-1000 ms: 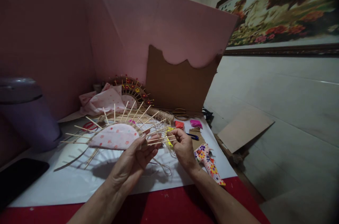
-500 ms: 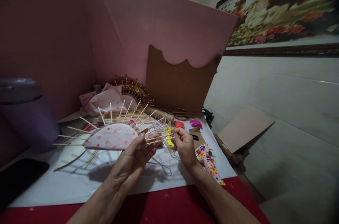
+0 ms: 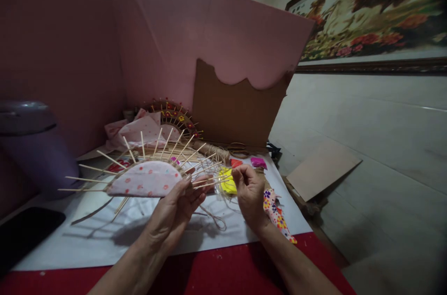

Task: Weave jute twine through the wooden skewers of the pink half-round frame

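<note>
My left hand (image 3: 183, 197) grips the right end of a half-round craft piece (image 3: 145, 179), covered in pale fabric with red dots. Thin wooden sticks (image 3: 174, 145) fan out from its curved edge, and twine seems to run along that edge. The piece is held up above the white sheet. To the right, past the tips of the lowest sticks, my right hand (image 3: 249, 190) is closed in a pinch. What lies between its fingertips is too small to tell. Thin twine (image 3: 218, 225) hangs in a loop below the left hand.
Behind are a bundle of sticks, a twine roll (image 3: 216, 151), scissors (image 3: 238, 148) and a decorated arch (image 3: 181, 118). Yellow (image 3: 227, 183) and pink packets (image 3: 258, 163) and flowered fabric (image 3: 277, 216) lie right. A purple tumbler (image 3: 38, 155) and black phone (image 3: 33, 234) are left. Cardboard (image 3: 237, 109) stands behind.
My right hand has moved a little right, away from the stick tips. The craft piece has shifted and turned slightly to the left in my left hand.
</note>
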A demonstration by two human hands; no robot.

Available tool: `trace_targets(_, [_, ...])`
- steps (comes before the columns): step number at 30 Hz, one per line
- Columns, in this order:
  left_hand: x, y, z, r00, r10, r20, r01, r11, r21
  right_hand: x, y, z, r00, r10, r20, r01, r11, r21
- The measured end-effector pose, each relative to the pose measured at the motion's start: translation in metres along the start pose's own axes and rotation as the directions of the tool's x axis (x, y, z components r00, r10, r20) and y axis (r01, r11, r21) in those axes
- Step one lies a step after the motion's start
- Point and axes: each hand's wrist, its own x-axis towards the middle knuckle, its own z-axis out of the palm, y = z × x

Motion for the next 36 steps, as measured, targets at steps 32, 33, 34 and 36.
trace_targets(32, [-0.01, 0.003, 0.004, 0.998, -0.015, 0.061, 0.016, 1.0, -0.024, -0.034, 0.03, -0.116, 0.961, 0.272, -0.058, -0.221, 0.621, -0.752])
trace_targets(33, [-0.009, 0.003, 0.003, 0.998, -0.02, 0.068, 0.022, 0.999, -0.024, -0.033, 0.021, -0.115, 0.964, 0.245, -0.108, -0.251, 0.685, -0.684])
trace_targets(34, [-0.009, 0.003, 0.002, 0.997, -0.027, 0.074, 0.029, 0.999, -0.023, -0.032, 0.011, -0.113, 0.961, 0.222, -0.163, -0.275, 0.756, -0.594])
trace_targets(36, [-0.008, 0.002, 0.001, 0.996, -0.035, 0.088, 0.037, 0.999, -0.023, -0.035, -0.015, -0.107, 0.945, 0.208, -0.253, -0.301, 0.856, -0.419])
